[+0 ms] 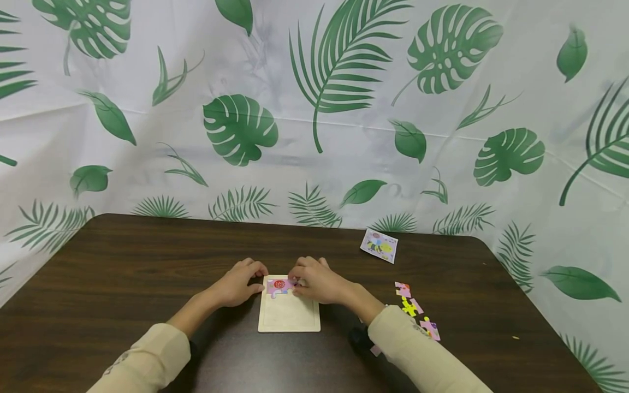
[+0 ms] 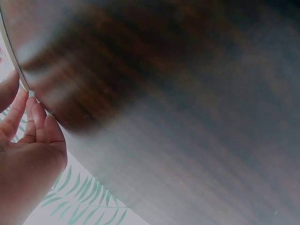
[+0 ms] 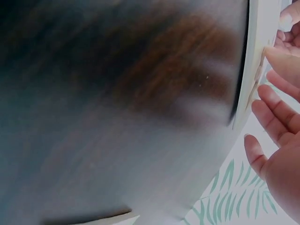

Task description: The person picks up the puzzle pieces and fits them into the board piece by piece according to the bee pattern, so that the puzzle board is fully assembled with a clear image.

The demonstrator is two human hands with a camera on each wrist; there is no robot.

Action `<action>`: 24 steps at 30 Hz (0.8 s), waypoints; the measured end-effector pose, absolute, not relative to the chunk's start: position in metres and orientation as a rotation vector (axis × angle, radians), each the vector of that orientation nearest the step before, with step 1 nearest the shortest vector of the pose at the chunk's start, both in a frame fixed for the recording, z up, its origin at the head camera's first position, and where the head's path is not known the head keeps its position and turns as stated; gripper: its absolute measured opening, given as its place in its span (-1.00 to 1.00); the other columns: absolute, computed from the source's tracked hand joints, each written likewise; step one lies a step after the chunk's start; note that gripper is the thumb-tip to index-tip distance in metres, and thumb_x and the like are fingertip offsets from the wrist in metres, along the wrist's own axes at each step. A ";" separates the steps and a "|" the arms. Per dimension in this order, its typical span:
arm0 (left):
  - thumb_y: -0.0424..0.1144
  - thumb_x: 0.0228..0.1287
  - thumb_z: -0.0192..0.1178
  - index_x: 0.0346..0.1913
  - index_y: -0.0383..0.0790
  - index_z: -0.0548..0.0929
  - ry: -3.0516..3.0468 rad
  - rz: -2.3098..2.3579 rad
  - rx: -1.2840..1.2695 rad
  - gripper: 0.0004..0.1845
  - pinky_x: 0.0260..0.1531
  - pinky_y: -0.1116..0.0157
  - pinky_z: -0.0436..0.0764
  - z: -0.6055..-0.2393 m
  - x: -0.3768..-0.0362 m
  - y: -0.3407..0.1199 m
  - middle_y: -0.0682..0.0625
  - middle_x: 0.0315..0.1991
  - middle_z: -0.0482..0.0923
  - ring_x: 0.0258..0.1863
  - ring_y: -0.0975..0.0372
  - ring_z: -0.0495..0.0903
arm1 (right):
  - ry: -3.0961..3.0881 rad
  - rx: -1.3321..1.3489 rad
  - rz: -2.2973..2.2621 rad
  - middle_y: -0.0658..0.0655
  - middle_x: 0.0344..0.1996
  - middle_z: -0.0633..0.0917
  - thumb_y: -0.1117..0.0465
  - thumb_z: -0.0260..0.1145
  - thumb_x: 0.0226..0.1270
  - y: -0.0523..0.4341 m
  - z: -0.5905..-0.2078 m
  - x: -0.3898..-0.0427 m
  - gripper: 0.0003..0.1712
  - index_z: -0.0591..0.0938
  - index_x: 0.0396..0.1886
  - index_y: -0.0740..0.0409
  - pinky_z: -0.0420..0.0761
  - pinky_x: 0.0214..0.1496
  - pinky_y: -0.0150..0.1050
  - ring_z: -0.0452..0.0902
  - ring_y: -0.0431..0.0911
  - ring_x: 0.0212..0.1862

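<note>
1 board [image 1: 290, 317] between 2 grips [image 1: 241, 283] [image 1: 316, 280]

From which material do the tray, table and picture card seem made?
Tray: probably matte wood, by its pale surface.
Table: wood or wood-look laminate, glossy, with dark grain and reflections.
Picture card: likely paper or cardboard, a thin printed sheet; finish unclear.

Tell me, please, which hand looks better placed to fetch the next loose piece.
Probably the right hand: the loose pieces lie on its side of the board, though it is busy there. The left hand is farther off, at the board's left edge.
</note>
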State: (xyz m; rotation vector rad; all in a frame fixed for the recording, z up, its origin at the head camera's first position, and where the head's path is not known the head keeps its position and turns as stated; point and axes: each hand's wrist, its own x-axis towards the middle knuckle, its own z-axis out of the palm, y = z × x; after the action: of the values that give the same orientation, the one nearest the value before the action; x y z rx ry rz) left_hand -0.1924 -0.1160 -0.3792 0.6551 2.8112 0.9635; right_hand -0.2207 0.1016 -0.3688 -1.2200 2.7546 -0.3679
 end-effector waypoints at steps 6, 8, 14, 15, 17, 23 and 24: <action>-0.38 0.17 0.21 -0.17 -0.27 0.49 2.810 0.966 0.660 -0.82 -0.13 0.10 0.38 -0.379 -0.193 -0.116 -0.03 -0.28 0.36 -0.19 0.08 0.36 | 2.744 -1.221 -0.400 0.01 -0.28 0.51 0.15 0.34 0.16 0.104 -0.367 -0.221 -0.76 0.63 -0.17 0.10 0.13 -0.23 -0.23 0.36 -0.11 -0.13; -0.38 0.17 0.21 -0.17 -0.27 0.49 2.808 0.969 0.663 -0.81 -0.13 0.10 0.38 -0.379 -0.193 -0.117 -0.03 -0.28 0.36 -0.19 0.08 0.36 | 2.744 -1.225 -0.397 0.01 -0.28 0.51 0.16 0.34 0.16 0.105 -0.368 -0.221 -0.76 0.63 -0.17 0.10 0.13 -0.23 -0.23 0.36 -0.11 -0.12; -0.39 0.16 0.21 -0.17 -0.27 0.49 2.811 0.969 0.666 -0.81 -0.14 0.10 0.39 -0.380 -0.193 -0.117 -0.03 -0.28 0.36 -0.20 0.09 0.36 | 2.746 -1.258 -0.390 0.01 -0.29 0.50 0.16 0.33 0.16 0.105 -0.369 -0.221 -0.79 0.64 -0.21 0.09 0.13 -0.22 -0.21 0.36 -0.11 -0.13; -0.39 0.16 0.21 -0.17 -0.27 0.49 2.812 0.969 0.665 -0.82 -0.14 0.10 0.39 -0.381 -0.193 -0.117 -0.03 -0.29 0.36 -0.20 0.09 0.36 | 2.746 -1.262 -0.390 0.01 -0.29 0.50 0.16 0.33 0.16 0.105 -0.369 -0.221 -0.80 0.64 -0.21 0.09 0.13 -0.22 -0.21 0.36 -0.11 -0.14; -0.39 0.16 0.21 -0.17 -0.27 0.49 2.814 0.970 0.664 -0.82 -0.14 0.10 0.39 -0.381 -0.193 -0.117 -0.03 -0.29 0.36 -0.20 0.09 0.36 | 2.747 -1.265 -0.394 0.01 -0.29 0.51 0.16 0.33 0.16 0.105 -0.369 -0.221 -0.80 0.64 -0.21 0.09 0.13 -0.21 -0.20 0.37 -0.11 -0.13; -0.38 0.16 0.21 -0.17 -0.26 0.50 2.817 0.964 0.660 -0.82 -0.13 0.10 0.39 -0.382 -0.194 -0.117 -0.02 -0.29 0.36 -0.20 0.10 0.35 | 2.751 -1.242 -0.396 0.02 -0.29 0.51 0.17 0.33 0.17 0.105 -0.368 -0.219 -0.79 0.63 -0.19 0.09 0.12 -0.21 -0.19 0.36 -0.11 -0.13; -0.38 0.16 0.21 -0.17 -0.26 0.50 2.816 0.966 0.660 -0.82 -0.13 0.10 0.39 -0.382 -0.194 -0.117 -0.02 -0.29 0.36 -0.20 0.10 0.35 | 2.750 -1.237 -0.397 0.02 -0.28 0.51 0.17 0.33 0.17 0.105 -0.368 -0.219 -0.79 0.63 -0.19 0.09 0.12 -0.21 -0.19 0.35 -0.11 -0.13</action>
State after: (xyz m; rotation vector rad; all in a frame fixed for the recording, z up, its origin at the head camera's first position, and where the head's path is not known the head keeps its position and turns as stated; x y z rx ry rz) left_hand -0.1938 -0.1169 -0.3825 0.6601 2.8159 0.9656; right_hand -0.2189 0.1051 -0.3682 -1.2370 2.7501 -0.3968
